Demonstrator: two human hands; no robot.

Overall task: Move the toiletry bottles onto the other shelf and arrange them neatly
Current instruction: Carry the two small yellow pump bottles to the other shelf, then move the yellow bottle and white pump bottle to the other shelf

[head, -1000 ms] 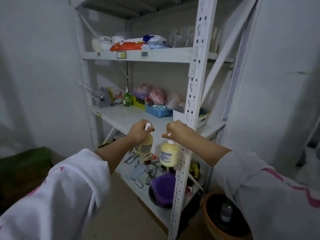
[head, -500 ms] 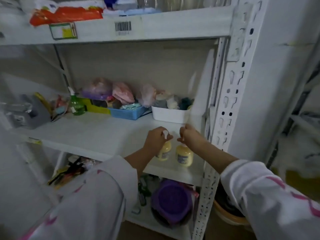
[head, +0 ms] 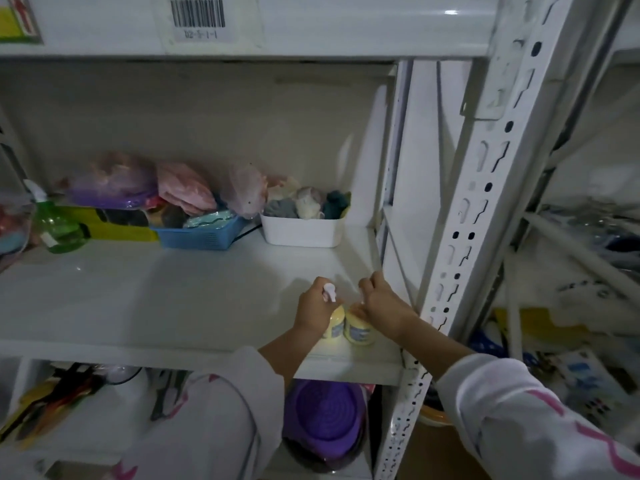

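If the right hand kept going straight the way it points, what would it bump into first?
Probably nothing soon. The right hand, holding a yellow bottle, points toward the shelf back; bare shelf lies ahead, then perhaps the white bin, though depth is unclear.

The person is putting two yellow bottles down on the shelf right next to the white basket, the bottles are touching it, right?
Not quite. The head view shows the two yellow bottles at the shelf's front edge, held by the left hand and right hand. The white basket sits at the back, well apart from them.
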